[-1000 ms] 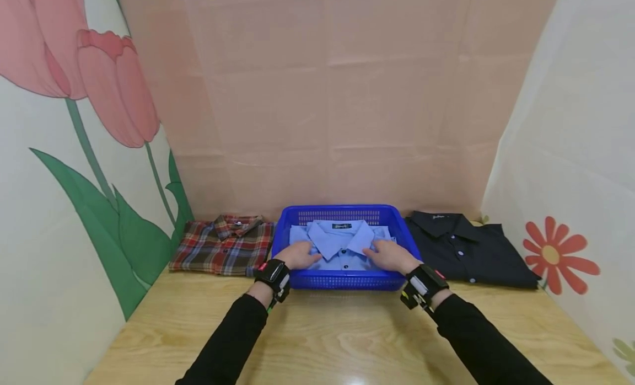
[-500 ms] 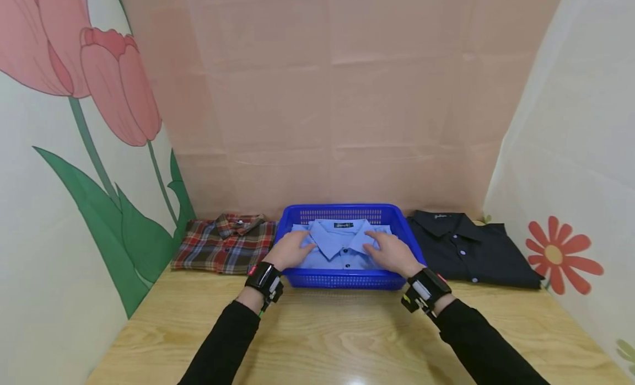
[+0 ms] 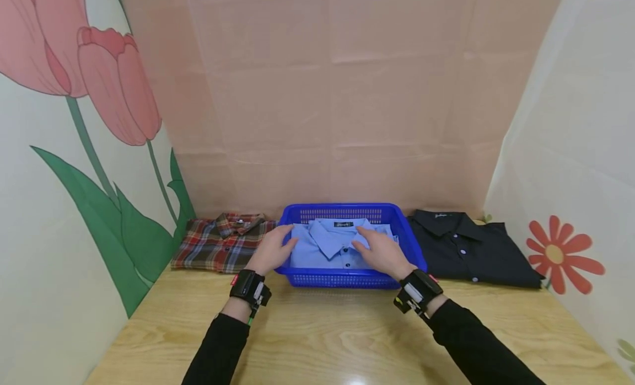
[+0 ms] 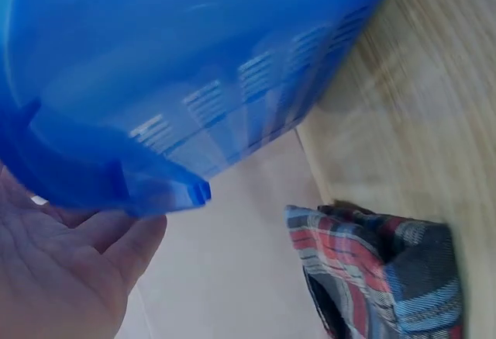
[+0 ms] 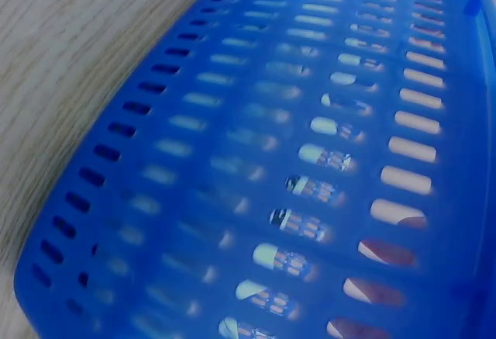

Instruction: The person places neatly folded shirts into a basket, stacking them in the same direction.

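Observation:
A light blue folded shirt lies in a blue plastic basket, its collar toward the back. My left hand is at the basket's left rim, thumb and fingers spread apart. In the left wrist view, the fingers of my left hand are beside the rim of the basket; whether they touch it I cannot tell. My right hand is over the right side of the shirt near its collar, fingers apart; contact is unclear. The basket's slotted wall fills most of the right wrist view, hiding that hand.
A folded plaid shirt lies on the wooden table left of the basket. On the right is a folded black shirt. A pinkish-brown backdrop stands close behind, with flower-printed sheets at both sides.
My left hand has moved left, off the blue shirt to the basket's left rim. My right hand has shifted slightly left and up over the shirt. The basket and the shirts stay in place.

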Demonstrator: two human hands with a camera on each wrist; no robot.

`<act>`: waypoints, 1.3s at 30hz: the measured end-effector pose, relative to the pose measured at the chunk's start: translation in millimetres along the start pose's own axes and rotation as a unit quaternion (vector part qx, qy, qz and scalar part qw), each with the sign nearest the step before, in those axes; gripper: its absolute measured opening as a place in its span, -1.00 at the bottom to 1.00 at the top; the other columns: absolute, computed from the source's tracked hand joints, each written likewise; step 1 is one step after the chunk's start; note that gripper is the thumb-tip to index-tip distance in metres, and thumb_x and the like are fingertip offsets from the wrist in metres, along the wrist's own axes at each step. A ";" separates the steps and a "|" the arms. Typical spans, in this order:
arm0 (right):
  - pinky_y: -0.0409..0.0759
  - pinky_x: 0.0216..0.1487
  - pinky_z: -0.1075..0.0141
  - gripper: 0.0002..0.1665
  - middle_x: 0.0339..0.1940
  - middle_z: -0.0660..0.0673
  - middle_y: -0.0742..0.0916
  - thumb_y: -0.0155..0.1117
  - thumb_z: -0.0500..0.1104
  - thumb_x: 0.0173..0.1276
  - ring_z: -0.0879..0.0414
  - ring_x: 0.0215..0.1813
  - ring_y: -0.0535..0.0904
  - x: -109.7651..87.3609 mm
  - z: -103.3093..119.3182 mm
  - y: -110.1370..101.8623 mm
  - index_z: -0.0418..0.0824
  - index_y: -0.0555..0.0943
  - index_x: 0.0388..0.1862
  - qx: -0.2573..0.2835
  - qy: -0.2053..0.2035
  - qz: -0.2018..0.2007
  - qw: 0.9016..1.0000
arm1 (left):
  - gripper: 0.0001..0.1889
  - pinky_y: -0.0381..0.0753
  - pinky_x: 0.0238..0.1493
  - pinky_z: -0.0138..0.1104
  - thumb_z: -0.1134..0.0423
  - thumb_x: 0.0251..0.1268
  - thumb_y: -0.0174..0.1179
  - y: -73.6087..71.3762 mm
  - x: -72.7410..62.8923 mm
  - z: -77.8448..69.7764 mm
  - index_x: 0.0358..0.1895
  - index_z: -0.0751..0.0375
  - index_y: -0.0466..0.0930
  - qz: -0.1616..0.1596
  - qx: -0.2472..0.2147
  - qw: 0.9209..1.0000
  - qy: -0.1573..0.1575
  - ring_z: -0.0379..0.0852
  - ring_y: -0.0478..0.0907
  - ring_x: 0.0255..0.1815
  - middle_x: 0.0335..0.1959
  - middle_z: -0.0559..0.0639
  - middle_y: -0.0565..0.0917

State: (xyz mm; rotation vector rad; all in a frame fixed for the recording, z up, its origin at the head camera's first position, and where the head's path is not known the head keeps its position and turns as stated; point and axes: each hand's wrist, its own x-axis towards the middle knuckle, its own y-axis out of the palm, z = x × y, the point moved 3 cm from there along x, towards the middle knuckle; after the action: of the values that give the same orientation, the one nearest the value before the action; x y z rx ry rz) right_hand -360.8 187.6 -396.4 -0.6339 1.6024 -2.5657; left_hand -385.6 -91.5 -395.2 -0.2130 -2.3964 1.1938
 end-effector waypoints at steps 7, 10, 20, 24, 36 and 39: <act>0.51 0.20 -0.12 -0.38 0.30 -0.28 0.59 0.05 0.04 0.53 -0.20 0.25 0.56 0.6 6.2 5.2 -0.28 0.38 0.42 0.012 -0.022 -0.004 1.000 | -0.50 0.35 0.38 0.00 0.12 0.49 0.08 -6.6 -12.4 11.5 0.36 0.33 0.40 -0.029 -0.018 0.999 -0.006 0.17 0.40 0.38 0.32 0.23 0.49; 0.54 0.16 -0.10 -0.38 0.30 -0.27 0.59 0.05 0.04 0.53 -0.18 0.22 0.59 0.0 9.1 7.5 -0.26 0.37 0.43 0.018 -0.022 -0.006 1.000 | -0.50 0.35 0.38 0.00 0.12 0.49 0.07 -8.2 -18.7 16.1 0.36 0.34 0.39 -0.036 -0.016 0.999 -0.009 0.18 0.40 0.37 0.32 0.24 0.49; 0.48 0.27 -0.05 -0.44 0.27 -0.20 0.63 0.07 0.06 0.52 -0.12 0.29 0.55 5.4 36.8 17.8 -0.20 0.48 0.35 0.021 -0.029 -0.001 0.999 | -0.55 0.53 0.19 -0.02 0.11 0.50 0.06 -11.1 -33.4 36.8 0.29 0.30 0.48 -0.074 -0.011 0.997 -0.026 0.13 0.57 0.19 0.17 0.22 0.61; 0.50 0.26 -0.02 -0.50 0.22 -0.17 0.66 0.11 0.04 0.50 -0.09 0.27 0.57 7.7 49.7 21.8 -0.18 0.54 0.29 0.017 -0.044 -0.011 0.999 | -0.61 0.53 0.18 -0.01 0.14 0.53 0.02 -15.1 -33.9 40.6 0.23 0.30 0.54 -0.098 -0.006 0.995 -0.020 0.14 0.59 0.15 0.13 0.22 0.65; 0.56 0.19 0.02 -0.57 0.18 -0.10 0.69 0.10 0.02 0.51 -0.02 0.23 0.60 13.7 88.5 42.5 -0.10 0.58 0.25 0.053 -0.066 -0.002 0.996 | -0.63 0.57 0.11 -0.02 0.17 0.54 0.01 -24.9 -39.6 54.9 0.21 0.29 0.56 -0.078 0.019 0.996 -0.038 0.09 0.65 0.06 0.03 0.16 0.70; 0.56 0.18 0.04 -0.58 0.18 -0.09 0.69 0.11 0.00 0.51 -0.01 0.23 0.60 13.5 95.7 46.4 -0.08 0.59 0.25 0.061 -0.063 -0.007 0.996 | -0.63 0.59 0.06 -0.02 0.16 0.52 0.03 -26.7 -40.4 58.9 0.21 0.30 0.56 -0.070 0.030 0.996 -0.038 0.08 0.66 0.01 0.01 0.16 0.71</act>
State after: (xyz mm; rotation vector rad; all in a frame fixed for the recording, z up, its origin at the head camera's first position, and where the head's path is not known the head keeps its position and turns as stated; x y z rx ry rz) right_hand -346.0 81.4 -396.3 -0.7816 1.3955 -2.5525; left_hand -375.2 -163.5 -418.1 0.0190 -2.3933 1.2265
